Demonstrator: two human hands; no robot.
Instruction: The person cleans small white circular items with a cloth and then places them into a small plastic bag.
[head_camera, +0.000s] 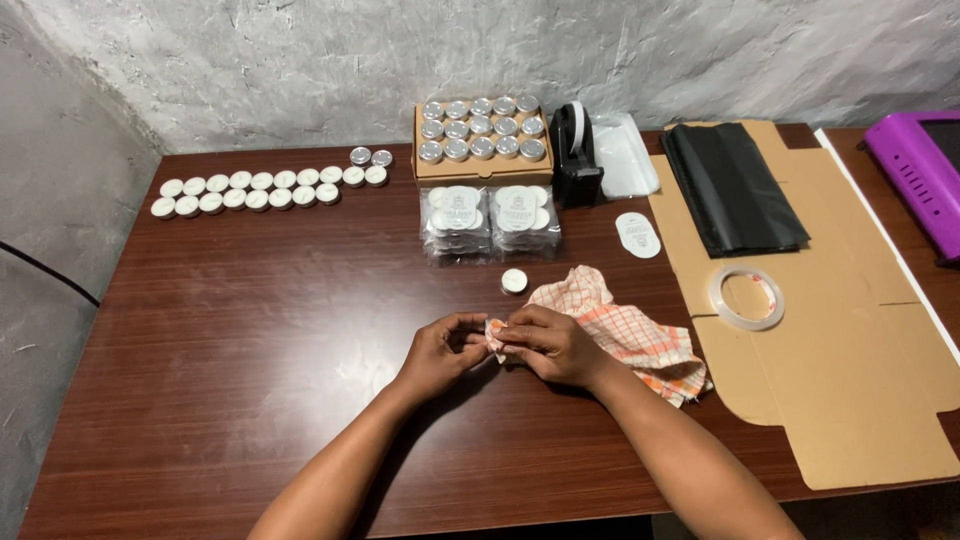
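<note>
My left hand (443, 350) and my right hand (548, 343) meet at the middle of the dark wooden table (250, 330). Both pinch a corner of an orange and white checked cloth (630, 330), which trails off to the right of my right hand. What sits inside the folded corner is hidden by my fingers. A single white tealight candle (514, 281) stands just beyond my hands.
Two rows of white tealights (260, 190) lie at the far left. A cardboard tray of tealights (482, 135) stands above clear packs (490, 222). To the right are a black tape dispenser (574, 155), black bags (732, 185), a tape roll (746, 297), flat cardboard (850, 380) and a purple device (918, 170).
</note>
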